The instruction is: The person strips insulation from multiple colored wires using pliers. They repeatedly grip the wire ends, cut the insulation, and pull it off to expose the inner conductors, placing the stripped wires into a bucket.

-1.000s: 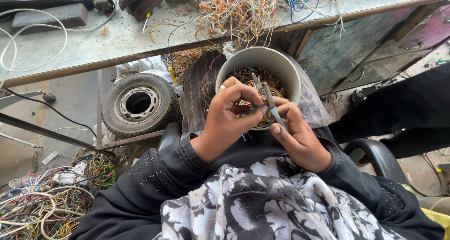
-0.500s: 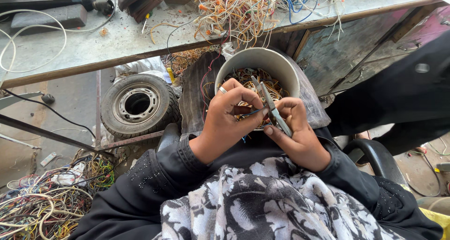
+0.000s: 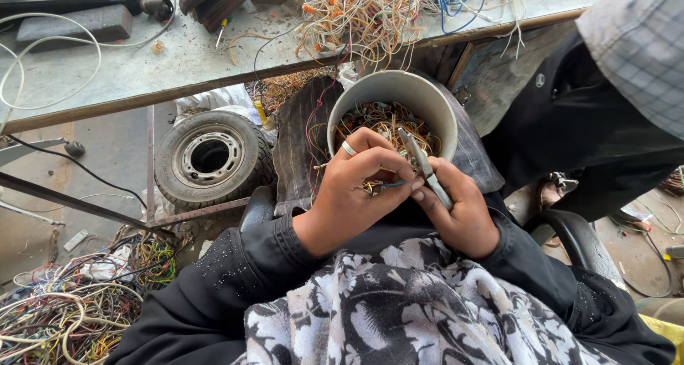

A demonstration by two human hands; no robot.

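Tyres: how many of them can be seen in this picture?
1. The single tyre lies flat on the ground under the workbench, left of the white bucket over which the hands work. Others may be hidden beneath the bench.

One round grey plastic bucket (image 3: 434, 101), centre; one small black rubber tyre on a metal rim (image 3: 211, 158), centre left; one silver ring (image 3: 348, 148); two hands.

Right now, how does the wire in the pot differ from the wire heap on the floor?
The wire in the pot is a small coil packed inside a round grey container on the lap; the floor heap is larger, loose and spread out. The pot wire sits just beyond the left hand and right hand; the floor heap lies untouched. Both are mixed-colour tangles.
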